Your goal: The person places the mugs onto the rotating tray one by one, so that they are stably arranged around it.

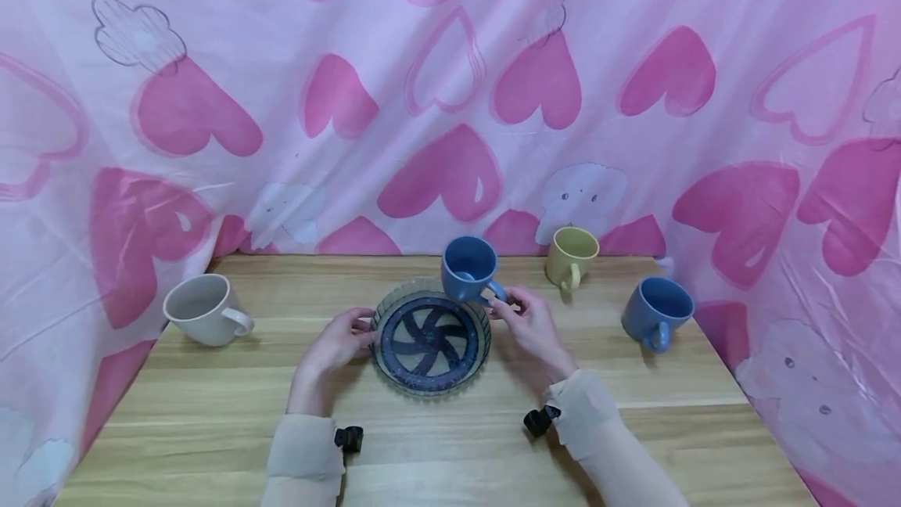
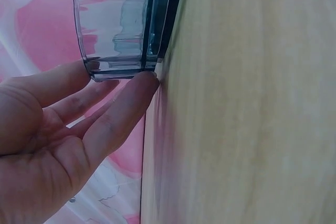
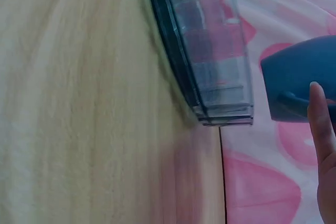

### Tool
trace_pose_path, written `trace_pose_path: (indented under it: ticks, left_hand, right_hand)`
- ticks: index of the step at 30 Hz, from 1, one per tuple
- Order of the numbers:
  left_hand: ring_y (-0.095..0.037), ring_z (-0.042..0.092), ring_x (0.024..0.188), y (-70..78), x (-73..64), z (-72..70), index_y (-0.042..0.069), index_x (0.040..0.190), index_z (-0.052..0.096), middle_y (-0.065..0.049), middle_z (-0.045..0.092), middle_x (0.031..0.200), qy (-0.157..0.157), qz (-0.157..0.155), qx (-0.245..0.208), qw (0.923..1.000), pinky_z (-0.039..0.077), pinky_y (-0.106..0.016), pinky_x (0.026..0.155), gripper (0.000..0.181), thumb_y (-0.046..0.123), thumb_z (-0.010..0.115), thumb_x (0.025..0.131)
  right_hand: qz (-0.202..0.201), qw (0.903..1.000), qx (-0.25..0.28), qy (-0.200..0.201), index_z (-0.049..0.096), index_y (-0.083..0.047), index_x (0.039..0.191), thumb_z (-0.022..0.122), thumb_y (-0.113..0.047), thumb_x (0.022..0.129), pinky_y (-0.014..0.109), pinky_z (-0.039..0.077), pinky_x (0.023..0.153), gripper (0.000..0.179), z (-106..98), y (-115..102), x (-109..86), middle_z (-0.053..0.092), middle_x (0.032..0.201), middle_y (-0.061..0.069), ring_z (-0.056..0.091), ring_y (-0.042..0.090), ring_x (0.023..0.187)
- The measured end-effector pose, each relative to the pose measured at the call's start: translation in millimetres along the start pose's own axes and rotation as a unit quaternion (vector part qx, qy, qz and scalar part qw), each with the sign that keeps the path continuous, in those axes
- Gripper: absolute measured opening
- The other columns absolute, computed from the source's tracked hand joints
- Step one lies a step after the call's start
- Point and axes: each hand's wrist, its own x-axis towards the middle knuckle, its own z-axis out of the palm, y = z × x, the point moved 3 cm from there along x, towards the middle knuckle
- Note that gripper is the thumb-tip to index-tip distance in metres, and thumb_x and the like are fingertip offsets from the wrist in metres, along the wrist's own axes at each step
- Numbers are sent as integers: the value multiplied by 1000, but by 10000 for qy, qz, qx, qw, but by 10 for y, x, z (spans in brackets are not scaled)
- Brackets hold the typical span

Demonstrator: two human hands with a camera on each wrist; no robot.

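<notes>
A blue mug (image 1: pixel 467 271) is held upright by its handle in my right hand (image 1: pixel 529 327), above the far right rim of a clear round dish. That dish (image 1: pixel 401 388) has a scalloped edge and a dark blue swirl pattern in its base. At its left side, my left hand (image 1: pixel 341 341) grips the edge. The left wrist view shows fingertips at the rim of the dish (image 2: pixel 113 69) and another digit against its lower edge. In the right wrist view the mug (image 3: pixel 294 77) hangs apart from the dish wall, one finger extended along the handle.
A white mug (image 1: pixel 204 311) stands at the left of the wooden table (image 1: pixel 450 460). A yellow-green mug (image 1: pixel 567 255) is at the back right, and a second blue mug (image 1: pixel 647 315) stands near the right edge. Pink heart-print cloth (image 1: pixel 436 170) hangs behind and beside the table.
</notes>
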Motion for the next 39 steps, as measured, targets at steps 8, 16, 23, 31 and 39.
trace_pose_path:
  ticks: [8, 16, 23, 31, 39]
  left_hand:
    - [-35, 60, 103, -2, -13, 4, -9, 138, 44, -27, 55, 118, 76, 38, 154, 9998, 57, -39, 83, 46, -3, 58, 94]
    - [-34, 61, 99, -88, -52, 30, -11, 135, 46, -27, 56, 114, 195, 124, 137, 9996, 58, -39, 79, 43, -6, 57, 94]
    - [-35, 61, 101, -40, 4, 9, -9, 136, 46, -26, 56, 115, 197, 153, 130, 9996, 58, -38, 81, 43, -5, 56, 94]
    - [-36, 59, 103, -16, 9, 63, -10, 137, 44, -27, 54, 116, 44, 153, 52, 9999, 57, -39, 82, 44, -4, 56, 95]
    - [-36, 58, 106, -10, 7, 23, -10, 138, 43, -28, 54, 118, 74, 97, 142, 9998, 57, -40, 83, 45, -4, 55, 95]
  right_hand:
    - [-239, 9993, -119, -249, 67, 10, 100, 62, 0, 94, 27, 57, 67, 12, 48, 52, 116, 64, 88, 24, 65, 47, 84]
    - [-64, 9984, -116, -546, 66, 11, 104, 62, -2, 95, 27, 56, 70, 16, 134, 119, 136, 64, 91, 24, 67, 39, 82]
    - [-237, 9973, 11, -688, 64, 14, 104, 61, 0, 95, 58, 54, 76, 17, 160, 112, 233, 63, 93, 31, 64, 49, 85]
    - [-209, 9955, -45, -923, 63, 15, 105, 61, 0, 95, 57, 55, 75, 18, 132, 159, 288, 64, 93, 29, 61, 54, 86]
    - [-35, 9904, 176, -1370, 60, 16, 110, 57, -4, 98, 65, 49, 83, 23, 190, 391, 454, 59, 100, 37, 58, 55, 93]
